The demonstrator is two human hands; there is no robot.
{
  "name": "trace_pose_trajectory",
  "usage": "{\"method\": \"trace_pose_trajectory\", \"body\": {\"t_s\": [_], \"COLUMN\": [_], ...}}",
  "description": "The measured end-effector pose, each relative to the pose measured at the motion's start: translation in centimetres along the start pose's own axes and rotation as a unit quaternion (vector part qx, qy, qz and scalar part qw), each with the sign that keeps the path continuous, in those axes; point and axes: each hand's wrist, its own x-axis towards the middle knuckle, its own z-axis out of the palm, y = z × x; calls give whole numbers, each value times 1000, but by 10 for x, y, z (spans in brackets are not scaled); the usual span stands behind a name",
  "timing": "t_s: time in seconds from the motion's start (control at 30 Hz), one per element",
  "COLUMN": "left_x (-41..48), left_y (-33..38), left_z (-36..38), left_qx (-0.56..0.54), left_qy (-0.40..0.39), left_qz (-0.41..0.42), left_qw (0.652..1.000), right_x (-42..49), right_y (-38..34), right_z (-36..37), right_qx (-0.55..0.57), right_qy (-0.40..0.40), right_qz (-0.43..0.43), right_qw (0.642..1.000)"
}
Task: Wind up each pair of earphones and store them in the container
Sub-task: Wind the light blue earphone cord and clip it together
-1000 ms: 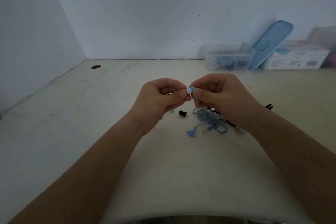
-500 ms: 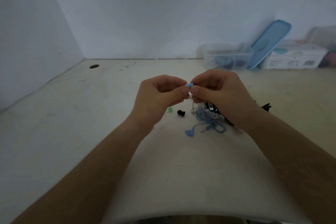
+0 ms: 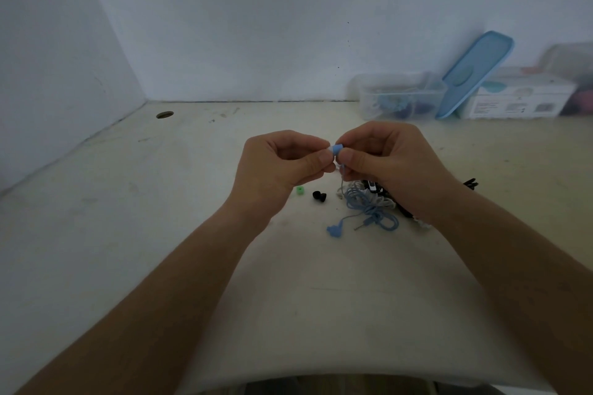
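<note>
Both hands are raised over the worktop (image 3: 160, 250): the left hand (image 3: 276, 170) and the right hand (image 3: 385, 163) pinch the blue earbud (image 3: 337, 149) between their fingers, probably to fit its tip. Its cable (image 3: 369, 212) hangs into the tangle below; the container (image 3: 398, 96) stands well apart.

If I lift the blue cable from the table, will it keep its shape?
Probably not. The blue cable lies in loose, uneven loops, so it looks floppy and should sag. It overlaps the white cable, so that may drag along.
</note>
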Motion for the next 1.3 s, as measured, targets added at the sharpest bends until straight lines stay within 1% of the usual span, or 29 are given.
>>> {"method": "trace_pose_trajectory", "body": {"t_s": [0.1,0.23,0.53,0.67,0.73,0.8,0.87,0.9,0.97,1.0,1.07,1.13,1.17,1.3], "left_x": [0,1,1,0,0,0,1,1,2,2,1,-1,-2,-1], "left_y": [0,-2,-3,-1,0,2,3,3,3,3,1,-1,-3,-4], "left_z": [-1,-3,-1,-3,-5,-7,-9,-9,-10,-9,-7,-5,-5,-5], "left_qx": [-6,-45,-33,-86,-89,-36,71,137,253,303,382,429,440,441], "left_qy": [-5,-21,-24,-63,-80,-79,-69,-67,-91,-119,-189,-246,-263,-287], "left_qz": [-9,-38,-39,-58,-67,-68,-40,-17,16,17,-10,-33,-34,-31], "left_qw": [1000,998,998,993,991,994,994,988,963,945,904,869,858,850], "right_x": [0,1,-1,-1,0,0,0,1,2,2,4,4,4,4], "right_y": [1,1,0,-2,-2,-4,-5,-5,-6,-5,-5,-4,-4,-2], "right_z": [0,-1,0,0,0,-1,-2,-3,-3,-3,-3,-3,-3,-6], "right_qx": [-9,-8,1,7,9,0,-17,-21,-15,-9,-4,2,9,35], "right_qy": [5,7,-11,-17,-21,-31,-35,-33,-19,-10,2,6,6,3], "right_qz": [-7,-6,9,23,35,54,68,73,86,91,98,106,111,120], "right_qw": [1000,1000,1000,1000,999,998,997,997,996,996,995,994,994,992]}}
